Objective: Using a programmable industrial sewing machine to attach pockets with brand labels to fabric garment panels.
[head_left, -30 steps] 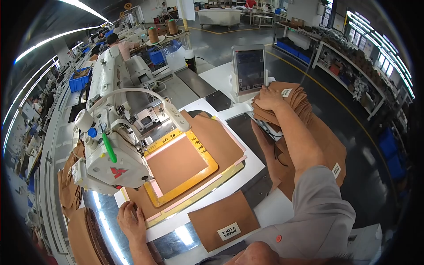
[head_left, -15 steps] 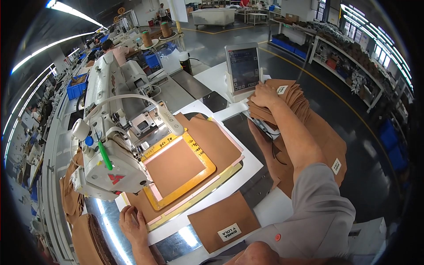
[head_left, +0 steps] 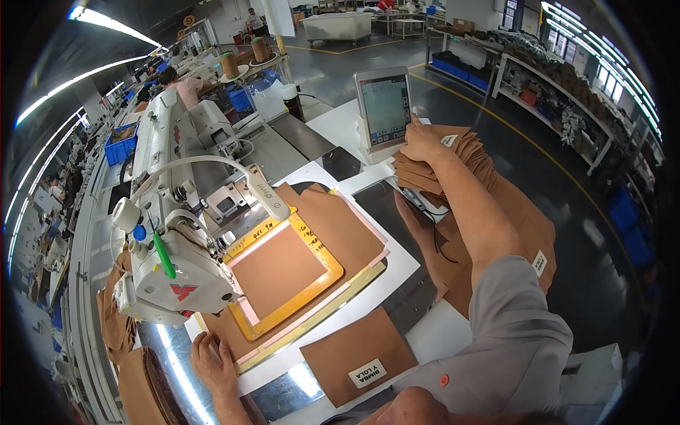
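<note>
A brown leather-like panel (head_left: 359,239) lies under a sewing machine head (head_left: 173,262), with a yellow frame (head_left: 335,267) pressed on top of it. My left hand (head_left: 214,363) rests at the panel's near left corner, fingers bent but apart, holding nothing. At the upright touchscreen (head_left: 384,110), my right hand (head_left: 423,142) has a finger stretched out to the screen's right edge; its other fingers are partly hidden. Below that hand is a stack of brown pieces (head_left: 464,166). A smaller brown piece with a white label (head_left: 352,347) lies in front of me.
Larger brown panels (head_left: 520,223) hang over the right side of the table. More brown pieces (head_left: 145,386) sit at the lower left. A black cable (head_left: 438,237) runs under the stack. Thread cones (head_left: 260,49) stand behind the machine, and shelves (head_left: 552,106) line the far right.
My right hand has moved slightly up and left from the stack's top, its finger now at the screen's edge. The screen has turned from dark to light. My left hand stays put.
</note>
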Motion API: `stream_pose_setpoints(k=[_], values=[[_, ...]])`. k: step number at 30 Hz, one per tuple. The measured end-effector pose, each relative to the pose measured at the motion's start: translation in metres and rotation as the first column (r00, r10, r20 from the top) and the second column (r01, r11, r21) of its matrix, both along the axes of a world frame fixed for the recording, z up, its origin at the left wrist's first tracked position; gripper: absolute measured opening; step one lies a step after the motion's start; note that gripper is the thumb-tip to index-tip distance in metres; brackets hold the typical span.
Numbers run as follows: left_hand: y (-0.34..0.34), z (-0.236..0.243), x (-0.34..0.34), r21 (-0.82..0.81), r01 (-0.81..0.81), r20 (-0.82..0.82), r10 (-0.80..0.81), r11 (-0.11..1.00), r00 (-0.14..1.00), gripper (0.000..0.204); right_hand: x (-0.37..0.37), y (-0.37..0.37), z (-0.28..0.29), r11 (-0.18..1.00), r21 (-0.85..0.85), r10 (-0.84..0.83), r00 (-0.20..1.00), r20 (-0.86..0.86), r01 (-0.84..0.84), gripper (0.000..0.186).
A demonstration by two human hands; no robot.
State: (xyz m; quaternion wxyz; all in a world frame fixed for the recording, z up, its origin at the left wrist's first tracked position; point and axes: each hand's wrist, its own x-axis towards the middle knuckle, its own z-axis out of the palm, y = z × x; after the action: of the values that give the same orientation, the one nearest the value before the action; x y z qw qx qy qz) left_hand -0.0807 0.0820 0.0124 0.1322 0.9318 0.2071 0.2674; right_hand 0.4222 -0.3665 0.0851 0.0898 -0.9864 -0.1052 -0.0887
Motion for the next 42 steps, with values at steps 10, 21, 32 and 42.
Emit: stream_pose_setpoints(k=[10,21,32,42], values=[[-0.002,0.002,0.003,-0.017,0.019,0.02,-0.019,1.0,1.0,0.027,0.016,0.011,0.023,1.0,0.012,-0.015,0.993,0.116,0.014,0.035],[0.001,0.002,-0.005,-0.044,0.015,0.031,-0.014,0.999,0.999,0.034,0.007,0.025,0.027,0.999,0.0,-0.04,0.998,0.055,0.04,0.068],[0.038,0.011,0.028,-0.248,0.124,0.048,-0.116,0.961,0.992,0.035,0.069,-0.033,-0.007,0.987,0.051,0.14,0.969,0.205,-0.154,0.022],[0.065,0.0,0.095,-0.261,-0.023,-0.339,-0.069,0.965,0.938,0.027,0.019,-0.015,0.009,0.956,0.019,0.259,0.871,0.417,-0.293,0.021]])
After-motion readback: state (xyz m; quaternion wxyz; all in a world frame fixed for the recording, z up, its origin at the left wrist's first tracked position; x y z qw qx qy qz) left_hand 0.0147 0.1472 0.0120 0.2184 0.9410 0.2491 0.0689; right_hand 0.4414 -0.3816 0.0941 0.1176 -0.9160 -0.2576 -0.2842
